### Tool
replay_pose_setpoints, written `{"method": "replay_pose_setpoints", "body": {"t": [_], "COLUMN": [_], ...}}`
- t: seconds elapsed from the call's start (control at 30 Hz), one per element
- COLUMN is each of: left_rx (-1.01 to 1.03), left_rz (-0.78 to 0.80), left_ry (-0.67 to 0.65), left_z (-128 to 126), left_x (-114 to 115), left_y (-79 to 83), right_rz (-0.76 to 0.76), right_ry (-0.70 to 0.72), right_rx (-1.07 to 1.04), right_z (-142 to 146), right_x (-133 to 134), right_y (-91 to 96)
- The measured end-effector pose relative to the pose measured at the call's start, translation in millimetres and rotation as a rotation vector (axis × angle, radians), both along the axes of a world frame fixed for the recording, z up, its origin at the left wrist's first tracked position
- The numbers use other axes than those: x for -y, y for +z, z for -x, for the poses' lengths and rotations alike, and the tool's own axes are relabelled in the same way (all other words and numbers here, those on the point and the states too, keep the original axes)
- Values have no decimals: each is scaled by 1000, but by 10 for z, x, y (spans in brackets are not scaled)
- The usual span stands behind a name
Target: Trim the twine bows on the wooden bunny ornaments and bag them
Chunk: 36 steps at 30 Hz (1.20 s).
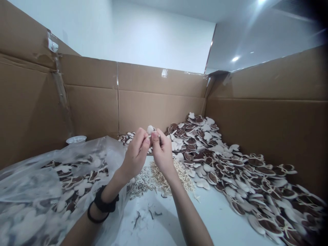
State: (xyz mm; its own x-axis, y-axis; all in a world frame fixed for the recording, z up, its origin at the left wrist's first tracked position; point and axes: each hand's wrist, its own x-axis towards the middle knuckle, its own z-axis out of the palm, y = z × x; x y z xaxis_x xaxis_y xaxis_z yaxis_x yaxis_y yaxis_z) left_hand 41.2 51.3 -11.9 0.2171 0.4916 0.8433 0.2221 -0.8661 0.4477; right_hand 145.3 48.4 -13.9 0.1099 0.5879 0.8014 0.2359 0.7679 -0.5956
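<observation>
In front of the back cardboard wall, my two hands meet at a small white fluffy piece [150, 129], part of which is hidden by my fingers. My left hand [135, 150] is closed in a pinch, with a short pale cord showing at its fingertips. Closed as well, my right hand [162, 150] grips the fluffy piece with its thumb on the near side. Below them lie a heap of pale cream cord bows [176, 177] and a heap of greyish-white ones [143, 182].
Cardboard walls [159, 106] surround the white table [159, 225]. Brown-and-white plush pieces with bows [215, 153] are piled along the right. At left, a clear plastic bag [30, 184] holds more, beside a white bowl [76, 139]. Dark scraps [150, 214] lie in front.
</observation>
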Motion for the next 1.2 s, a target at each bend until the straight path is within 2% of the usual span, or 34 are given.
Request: {"method": "replay_pose_setpoints", "body": {"t": [0.1, 0.27, 0.5, 0.57, 0.73, 0.83, 0.9, 0.93, 1.03, 1.2], "left_rx": [-21, -57, -39, -16, -20, 60, 218, 309, 488, 603], "left_rz": [14, 25, -37, -55, -13, 172, 331, 394, 474, 578], "left_ry": [77, 195, 176, 99, -241, -556, -769, -836, -876, -728], "left_z": [-16, 3, 42, 75, 166, 151, 101, 70, -11, 3], "left_x": [12, 101, 158, 157, 243, 337, 400, 431, 517, 666], "left_y": [-31, -7, 61, 84, 79, 10, -29, -38, -17, 63], "right_rz": [-22, -22, -44, -26, 118, 165, 183, 196, 249, 369], "right_ry": [-40, 1, -30, 65, 569, 850, 987, 1027, 1085, 1140], "right_rx": [0, -12, 7, 15, 10, -50, -96, -116, -185, -250], "right_z": [-25, -13, 37, 9, -114, -141, -124, -108, -41, 54], "right_x": [11, 86, 179, 246, 506, 620, 656, 663, 661, 698], "right_y": [13, 42, 67, 95, 170, 175, 166, 159, 135, 99]}}
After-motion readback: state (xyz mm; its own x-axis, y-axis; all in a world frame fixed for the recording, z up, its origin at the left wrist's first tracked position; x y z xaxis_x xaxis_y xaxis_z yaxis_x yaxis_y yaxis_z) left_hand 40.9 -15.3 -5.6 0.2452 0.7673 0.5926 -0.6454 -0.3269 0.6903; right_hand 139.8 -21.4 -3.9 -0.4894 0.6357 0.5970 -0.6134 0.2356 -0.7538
